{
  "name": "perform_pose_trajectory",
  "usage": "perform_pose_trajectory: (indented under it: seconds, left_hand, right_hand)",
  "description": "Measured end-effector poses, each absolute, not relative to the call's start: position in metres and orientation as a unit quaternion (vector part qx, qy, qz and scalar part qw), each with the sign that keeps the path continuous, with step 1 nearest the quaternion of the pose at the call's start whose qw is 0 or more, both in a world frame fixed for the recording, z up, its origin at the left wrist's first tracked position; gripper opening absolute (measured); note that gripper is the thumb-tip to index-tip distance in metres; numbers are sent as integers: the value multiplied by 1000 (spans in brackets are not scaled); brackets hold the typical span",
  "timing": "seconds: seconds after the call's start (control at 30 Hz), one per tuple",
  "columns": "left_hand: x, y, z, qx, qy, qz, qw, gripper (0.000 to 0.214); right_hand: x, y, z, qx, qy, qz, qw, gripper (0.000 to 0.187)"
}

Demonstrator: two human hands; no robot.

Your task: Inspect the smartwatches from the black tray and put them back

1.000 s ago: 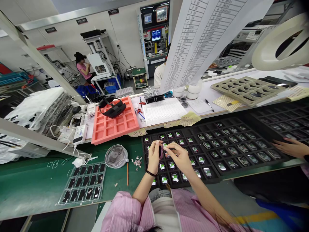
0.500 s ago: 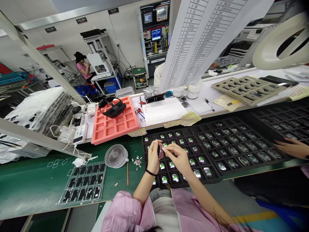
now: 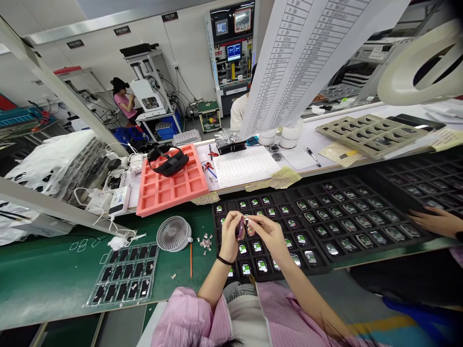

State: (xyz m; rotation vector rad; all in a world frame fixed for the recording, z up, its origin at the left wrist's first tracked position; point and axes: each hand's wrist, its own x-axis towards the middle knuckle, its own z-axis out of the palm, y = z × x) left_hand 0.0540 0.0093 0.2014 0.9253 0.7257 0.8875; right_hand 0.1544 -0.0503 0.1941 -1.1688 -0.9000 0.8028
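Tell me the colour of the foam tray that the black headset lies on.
The foam tray is salmon pink; the head view shows it.

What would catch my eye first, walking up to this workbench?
Front and centre, the left hand and right hand pinch a small purple part over a black tray full of green-labelled pieces. Behind to the left lies a salmon-pink tray with a black headset on it, and a long printed sheet hangs overhead.

The black tray (image 3: 216, 236) looks like matt moulded plastic, its small parts (image 3: 262, 264) show glossy faces, the green bench (image 3: 43, 279) cover is smooth and matt, and the pink tray (image 3: 170, 188) looks like foam.
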Motion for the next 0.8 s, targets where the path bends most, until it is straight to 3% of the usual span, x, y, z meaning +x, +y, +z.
perform_pose_trajectory:
  seconds: [0.17,0.33,0.53,0.8]
  left_hand:
    - [53,10,195,427,358,430,710,23]
    - [55,10,191,470,345,461,669,44]
    - [56,3,195,457,334,475,674,50]
    - [45,25,203,605,332,459,560,21]
  right_hand:
    - [150,-48,185,-522,-367,337,693,41]
    - [144,-45,178,-534,-346,315,705,62]
    - [141,-44,175,-529,-306,347,712,59]
    - [149,-47,176,-501,-366,367,693,53]
